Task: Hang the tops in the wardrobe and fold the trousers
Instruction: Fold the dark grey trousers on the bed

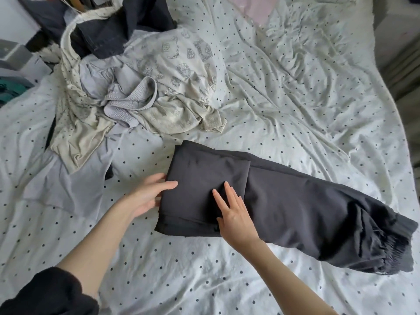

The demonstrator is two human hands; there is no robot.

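A pair of dark grey trousers (295,205) lies across the bed, its leg end folded back over itself at the left, its gathered waistband at the lower right. My left hand (147,196) holds the left edge of the folded part, thumb on top and fingers under the cloth. My right hand (234,214) lies flat on the folded layer, fingers straight, pressing it down. A heap of tops (136,94) sits at the upper left: a cream printed one, a pale lilac one and a dark navy garment (118,30).
The bed is covered with a white sheet with small dark dots (295,87), wrinkled at the right. A pink cloth (252,7) shows at the top edge. Furniture and clutter stand beyond the bed's left edge (13,57).
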